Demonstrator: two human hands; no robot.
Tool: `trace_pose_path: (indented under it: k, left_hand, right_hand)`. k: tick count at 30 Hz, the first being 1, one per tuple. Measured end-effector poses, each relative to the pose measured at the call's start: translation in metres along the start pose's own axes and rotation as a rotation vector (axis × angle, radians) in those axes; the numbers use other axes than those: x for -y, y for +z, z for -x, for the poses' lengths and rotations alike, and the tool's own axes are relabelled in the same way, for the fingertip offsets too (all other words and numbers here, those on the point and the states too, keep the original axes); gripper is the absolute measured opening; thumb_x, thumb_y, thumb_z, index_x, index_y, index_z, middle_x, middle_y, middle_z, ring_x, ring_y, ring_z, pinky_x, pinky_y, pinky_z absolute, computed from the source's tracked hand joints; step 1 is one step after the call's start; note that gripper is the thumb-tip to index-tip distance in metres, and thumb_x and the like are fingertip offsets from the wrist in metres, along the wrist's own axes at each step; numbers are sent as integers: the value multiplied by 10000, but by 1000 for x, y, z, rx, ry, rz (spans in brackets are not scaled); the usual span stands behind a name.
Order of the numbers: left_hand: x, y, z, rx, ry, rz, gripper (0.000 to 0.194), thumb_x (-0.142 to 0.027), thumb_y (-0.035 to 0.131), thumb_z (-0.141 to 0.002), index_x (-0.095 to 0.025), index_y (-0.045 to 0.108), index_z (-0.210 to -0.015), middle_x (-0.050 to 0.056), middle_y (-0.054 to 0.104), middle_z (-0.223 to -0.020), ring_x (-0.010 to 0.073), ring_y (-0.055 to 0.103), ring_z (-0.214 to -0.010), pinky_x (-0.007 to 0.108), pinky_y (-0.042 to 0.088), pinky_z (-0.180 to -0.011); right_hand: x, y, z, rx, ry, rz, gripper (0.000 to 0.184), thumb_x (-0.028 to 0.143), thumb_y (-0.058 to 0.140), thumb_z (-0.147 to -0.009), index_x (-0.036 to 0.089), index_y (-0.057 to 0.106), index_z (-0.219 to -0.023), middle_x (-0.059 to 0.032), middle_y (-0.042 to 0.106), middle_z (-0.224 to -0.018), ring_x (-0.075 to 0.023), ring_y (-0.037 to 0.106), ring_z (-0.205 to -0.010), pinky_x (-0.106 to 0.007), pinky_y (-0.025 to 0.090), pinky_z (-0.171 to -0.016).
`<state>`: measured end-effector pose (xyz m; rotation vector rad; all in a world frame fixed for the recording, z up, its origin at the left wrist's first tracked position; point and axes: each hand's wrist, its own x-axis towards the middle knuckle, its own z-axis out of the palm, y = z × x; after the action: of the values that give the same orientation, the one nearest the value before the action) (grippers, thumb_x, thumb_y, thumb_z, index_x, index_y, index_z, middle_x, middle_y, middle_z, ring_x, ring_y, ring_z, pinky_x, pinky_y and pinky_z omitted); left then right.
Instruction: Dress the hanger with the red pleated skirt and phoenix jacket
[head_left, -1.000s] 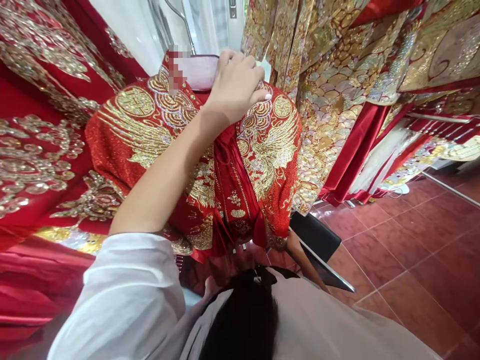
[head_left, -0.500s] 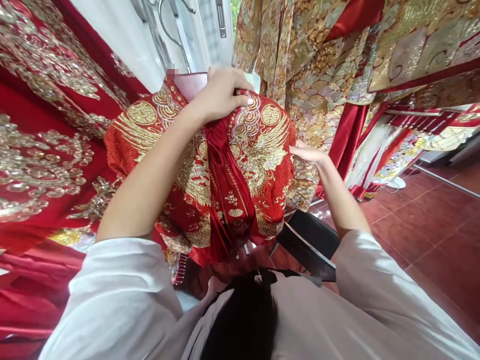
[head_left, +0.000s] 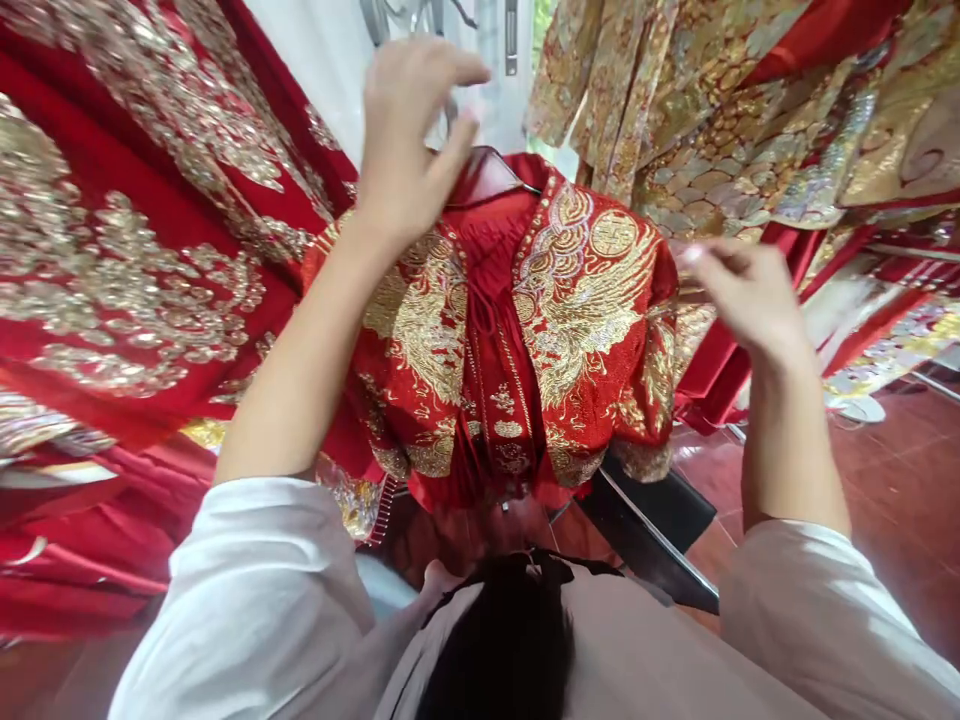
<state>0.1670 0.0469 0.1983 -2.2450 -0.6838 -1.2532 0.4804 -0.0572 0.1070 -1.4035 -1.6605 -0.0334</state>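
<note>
A red jacket [head_left: 592, 320] with gold embroidery hangs on a hanger [head_left: 517, 180] in front of me, its front parted over a darker red garment [head_left: 499, 385]. My left hand [head_left: 405, 140] is raised over the collar, in front of the hanger's hook area. Its fingers are curved and spread apart from the thumb, with nothing seen between them. Beside the jacket's right-hand shoulder is my right hand [head_left: 754, 290], slightly blurred. Its fingers are bent into a pinch near the shoulder edge; what lies between the fingertips is too small to make out.
Red garments with silver beading [head_left: 150, 290] hang at the left. Gold patterned garments [head_left: 720, 130] hang at the upper right. A black chair seat [head_left: 660, 510] stands below the jacket on the red tiled floor [head_left: 892, 490].
My left hand has let go of the collar and risen above it. My right hand has moved up and outward from the jacket's side, its fingers now bent. The jacket's collar now shows.
</note>
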Motion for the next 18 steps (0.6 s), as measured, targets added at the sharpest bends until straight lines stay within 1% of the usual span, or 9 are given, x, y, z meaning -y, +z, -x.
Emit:
trace_pose_path:
  k: [2,3,5,7,8,10,12,14,18]
  left_hand:
    - [22,-16,11,-96,-212,-93,350,-364,387,-917,-127,645,-903,48,639,-895,167,550,-877,332,400,-837]
    - [31,-22,18,-37,-320,-90,366,-410,391,-907,-150,622,-795,32,612,-790,153,522,-780,329,405,-772]
    - [44,-27,32,216,-434,4,439,-559,392,-876,-194,556,-696,10,561,-687,145,464,-700,327,402,-710]
    - [50,-25,44,394,-410,111,488,-659,386,-837,-218,511,-668,4,531,-636,161,459,-704,333,408,-710]
    - [50,-24,48,407,-387,136,494,-681,402,-817,-226,483,-640,-1,496,-594,168,455,-700,337,413,-715]
    - [47,-23,51,348,-378,158,515,-684,426,-803,-237,387,-551,-17,357,-498,154,397,-630,334,424,-696]
    - [42,-26,48,292,-409,190,568,-685,423,-804,-236,272,-490,-23,208,-477,124,267,-558,321,413,-633]
    - [36,-35,44,250,-428,239,592,-690,441,-793,-237,224,-479,-21,160,-504,113,179,-560,311,367,-572]
    - [28,-52,44,162,-443,303,611,-720,455,-784,-233,238,-487,-12,169,-525,111,154,-597,302,299,-544]
  right_hand:
    - [27,0,-26,-84,-88,-22,347,344,540,-876,76,652,-1066,-96,673,-921,-108,609,-779,-264,459,-735]
    - [41,3,-40,-51,-143,4,392,333,570,-857,79,618,-1153,-115,660,-1042,-130,615,-894,-275,456,-796]
    - [62,14,-69,120,-258,55,451,328,618,-826,65,583,-1191,-114,623,-1142,-147,583,-999,-276,435,-860]
    - [73,31,-92,346,-321,96,316,331,556,-876,36,626,-964,-37,638,-921,-80,546,-806,-231,425,-813]
    - [76,39,-100,412,-342,118,308,321,512,-907,50,603,-793,17,581,-746,-43,470,-675,-201,409,-763]
    - [81,51,-109,404,-380,147,414,284,448,-947,118,442,-568,73,346,-532,-26,276,-539,-164,347,-656]
    - [89,54,-112,300,-406,147,462,254,451,-950,160,306,-522,71,205,-509,-38,194,-523,-170,270,-587]
    - [102,53,-114,234,-411,124,482,247,439,-958,170,244,-524,62,165,-526,-40,176,-525,-196,198,-550]
    - [118,54,-120,175,-378,22,493,256,400,-977,167,201,-535,52,144,-555,-38,144,-543,-233,124,-539]
